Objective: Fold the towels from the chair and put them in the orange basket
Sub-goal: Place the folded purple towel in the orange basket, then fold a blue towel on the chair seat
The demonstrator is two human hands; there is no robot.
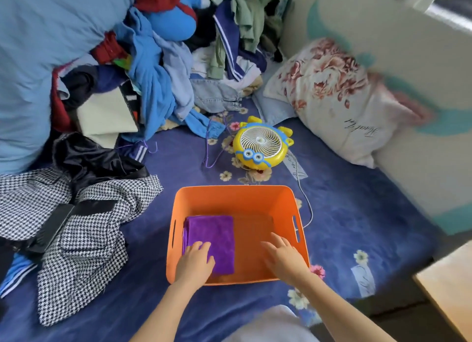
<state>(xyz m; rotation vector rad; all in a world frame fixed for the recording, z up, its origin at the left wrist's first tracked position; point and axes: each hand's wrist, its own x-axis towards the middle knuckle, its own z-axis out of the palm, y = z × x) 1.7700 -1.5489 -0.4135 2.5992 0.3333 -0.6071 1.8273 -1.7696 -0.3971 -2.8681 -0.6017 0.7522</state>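
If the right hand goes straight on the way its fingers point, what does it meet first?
The right hand would probably meet the orange basket's far wall, passing beside the purple towel; depth is unclear.

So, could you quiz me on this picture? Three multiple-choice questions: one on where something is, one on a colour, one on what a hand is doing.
1. Where in the orange basket does the folded towel lie?
A) left side B) right side C) draped over the rim
2. What colour is the towel?
A) green B) purple C) white
3. How is the right hand?
A) clenched in a fist B) pinching the towel C) open, holding nothing

Answers: 1 A, it sits by the left wall and the right side is bare. 2 B, it is plainly purple. 3 C, its fingers are spread over the bare basket floor.
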